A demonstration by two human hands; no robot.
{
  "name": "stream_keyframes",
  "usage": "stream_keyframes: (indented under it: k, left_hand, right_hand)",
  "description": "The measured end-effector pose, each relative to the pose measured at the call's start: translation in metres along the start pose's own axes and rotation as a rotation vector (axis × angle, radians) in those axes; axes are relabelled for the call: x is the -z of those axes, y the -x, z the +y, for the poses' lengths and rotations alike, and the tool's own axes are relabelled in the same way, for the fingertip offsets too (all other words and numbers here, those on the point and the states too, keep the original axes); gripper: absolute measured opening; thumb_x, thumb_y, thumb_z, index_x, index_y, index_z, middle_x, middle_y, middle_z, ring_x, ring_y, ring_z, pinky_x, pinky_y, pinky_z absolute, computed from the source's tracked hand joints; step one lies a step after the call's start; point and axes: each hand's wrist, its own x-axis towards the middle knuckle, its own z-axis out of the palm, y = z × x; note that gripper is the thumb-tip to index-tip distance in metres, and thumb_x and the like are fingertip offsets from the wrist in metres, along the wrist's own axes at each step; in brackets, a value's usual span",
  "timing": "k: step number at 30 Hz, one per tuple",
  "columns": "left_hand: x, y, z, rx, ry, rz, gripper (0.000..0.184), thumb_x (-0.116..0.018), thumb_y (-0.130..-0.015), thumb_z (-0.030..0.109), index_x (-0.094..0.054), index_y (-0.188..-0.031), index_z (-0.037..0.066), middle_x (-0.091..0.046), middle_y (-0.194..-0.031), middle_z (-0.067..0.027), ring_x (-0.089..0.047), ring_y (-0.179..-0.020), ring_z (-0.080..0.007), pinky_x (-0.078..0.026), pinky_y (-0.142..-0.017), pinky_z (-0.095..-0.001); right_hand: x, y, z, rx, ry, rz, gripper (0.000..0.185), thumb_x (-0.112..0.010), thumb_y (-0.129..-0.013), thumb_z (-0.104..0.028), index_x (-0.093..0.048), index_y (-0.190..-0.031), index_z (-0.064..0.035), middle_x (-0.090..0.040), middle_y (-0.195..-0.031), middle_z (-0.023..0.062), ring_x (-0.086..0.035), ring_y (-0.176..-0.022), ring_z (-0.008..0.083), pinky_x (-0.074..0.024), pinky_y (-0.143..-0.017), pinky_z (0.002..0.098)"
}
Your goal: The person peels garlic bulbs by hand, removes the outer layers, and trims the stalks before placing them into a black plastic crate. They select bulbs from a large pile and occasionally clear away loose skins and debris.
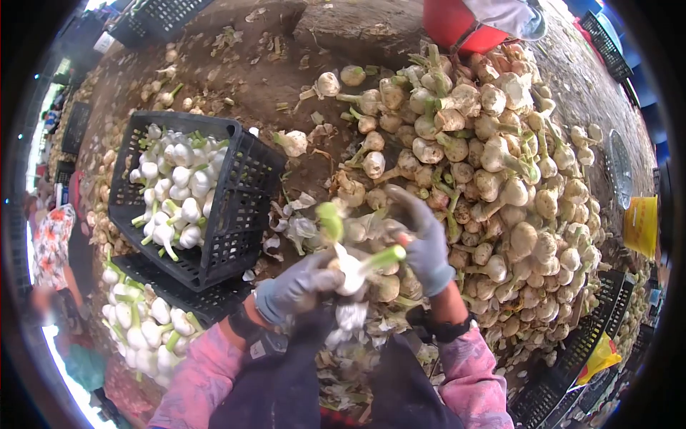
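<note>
My left hand (304,282), in a grey glove, is closed round a peeled white garlic bulb (350,273) with a thick green stem pointing right. Just above it is a blurred piece of green stalk (330,222); whether it touches the bulb I cannot tell. To the right, my gloved right hand (426,247) is raised with its fingers apart and curved, beside the stem's end. A small orange-red spot shows near its thumb, too blurred to name. Below the bulb, whitish papery skin (351,316) hangs or lies between my knees.
A heap of unpeeled garlic (493,171) fills the right side. On the left, a tilted black crate (239,204) holds clean white bulbs, above a second crate of garlic (150,325). A red bucket (446,25), a yellow bucket (640,226) and a person (53,247) are farther off.
</note>
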Motion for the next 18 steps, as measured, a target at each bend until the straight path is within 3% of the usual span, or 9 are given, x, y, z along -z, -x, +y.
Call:
stream_keyframes:
  k: [1, 4, 5, 8, 9, 12, 13, 16, 18]
  left_hand:
    - [0.002, 0.002, 0.003, -0.009, -0.041, 0.061, 0.073, -0.072, -0.084, 0.044, -0.044, -0.134, -0.001, -0.062, -0.107, -0.0111, -0.061, -0.098, -0.0192, -0.050, -0.089, -0.0346]
    - [0.011, -0.005, -0.003, -0.040, -0.268, 0.046, 0.058, -0.062, -0.092, 0.035, -0.047, -0.136, 0.000, -0.062, -0.108, -0.0074, -0.060, -0.093, -0.0124, -0.048, -0.085, -0.0265]
    - [0.012, -0.005, -0.007, -0.095, -0.244, 0.091, 0.050, -0.064, -0.092, 0.027, -0.050, -0.133, 0.001, -0.062, -0.108, -0.0061, -0.060, -0.094, -0.0119, -0.049, -0.084, -0.0259]
    - [0.013, -0.009, -0.025, -0.406, -0.225, 0.248, 0.036, -0.065, -0.093, 0.009, -0.057, -0.127, 0.000, -0.064, -0.104, -0.0028, -0.060, -0.096, -0.0110, -0.050, -0.083, -0.0252]
    - [0.009, -0.015, -0.022, -0.468, -0.229, 0.290, 0.026, -0.065, -0.092, 0.001, -0.063, -0.118, -0.001, -0.066, -0.100, -0.0016, -0.062, -0.093, -0.0115, -0.051, -0.083, -0.0267]
    - [0.003, -0.017, -0.013, -0.729, -0.479, 0.378, 0.024, -0.066, -0.092, 0.004, -0.065, -0.115, -0.002, -0.067, -0.099, -0.0025, -0.063, -0.092, -0.0123, -0.051, -0.082, -0.0267]
    - [0.004, -0.013, -0.011, -0.703, -0.603, 0.391, 0.023, -0.065, -0.093, 0.004, -0.066, -0.114, -0.003, -0.066, -0.103, -0.0026, -0.063, -0.091, -0.0126, -0.051, -0.081, -0.0270]
    - [0.003, -0.012, 0.003, -0.936, -1.127, 0.174, 0.023, -0.064, -0.091, 0.002, -0.067, -0.114, -0.001, -0.066, -0.098, -0.0038, -0.063, -0.091, -0.0137, -0.050, -0.080, -0.0268]
    - [0.013, -0.012, -0.008, -0.794, -1.493, 0.023, 0.020, -0.071, -0.078, 0.007, -0.070, -0.098, 0.008, -0.063, -0.094, -0.0103, -0.063, -0.090, -0.0251, -0.052, -0.075, -0.0381]
  right_hand:
    - [0.012, 0.005, 0.003, 0.060, 0.053, -0.032, 0.047, -0.074, -0.083, -0.012, -0.060, -0.128, -0.0098, -0.065, -0.110, 0.0094, -0.061, -0.104, 0.0186, -0.0472, -0.096, 0.0353]
    - [0.009, 0.032, -0.022, 0.069, -0.190, -0.389, 0.039, -0.073, -0.087, -0.016, -0.063, -0.123, -0.0063, -0.066, -0.109, 0.0097, -0.062, -0.101, 0.0194, -0.0470, -0.093, 0.0347]
    - [0.001, 0.030, -0.010, 0.288, -0.176, -0.465, 0.031, -0.072, -0.088, -0.018, -0.067, -0.115, -0.0028, -0.066, -0.106, 0.0094, -0.062, -0.098, 0.0192, -0.0468, -0.090, 0.0337]
    - [0.002, 0.035, -0.016, 0.081, -0.225, -0.342, 0.025, -0.070, -0.089, -0.018, -0.070, -0.107, -0.0011, -0.067, -0.102, 0.0089, -0.062, -0.097, 0.0193, -0.0463, -0.088, 0.0322]
    - [0.000, 0.034, -0.018, 0.139, -0.183, -0.310, 0.024, -0.069, -0.090, -0.018, -0.069, -0.106, -0.0009, -0.067, -0.100, 0.0073, -0.062, -0.095, 0.0178, -0.0462, -0.087, 0.0307]
    - [0.002, 0.036, -0.013, 0.014, -0.267, -0.232, 0.023, -0.069, -0.091, -0.018, -0.069, -0.105, -0.0003, -0.067, -0.097, 0.0054, -0.061, -0.091, 0.0165, -0.0469, -0.085, 0.0299]
    - [0.003, 0.038, -0.014, -0.024, -0.285, -0.211, 0.025, -0.067, -0.093, -0.020, -0.067, -0.107, 0.0007, -0.067, -0.096, 0.0045, -0.061, -0.087, 0.0136, -0.0476, -0.083, 0.0291]
    - [0.003, 0.036, -0.006, -0.086, -0.486, -0.038, 0.032, -0.067, -0.092, -0.027, -0.065, -0.105, 0.0025, -0.066, -0.091, 0.0031, -0.057, -0.075, 0.0078, -0.0448, -0.068, 0.0229]
    - [0.003, 0.030, -0.016, -0.136, -0.496, 0.042, 0.018, -0.056, -0.095, -0.015, -0.064, -0.098, 0.0011, -0.060, -0.080, -0.0004, -0.053, -0.069, 0.0072, -0.0428, -0.064, 0.0234]
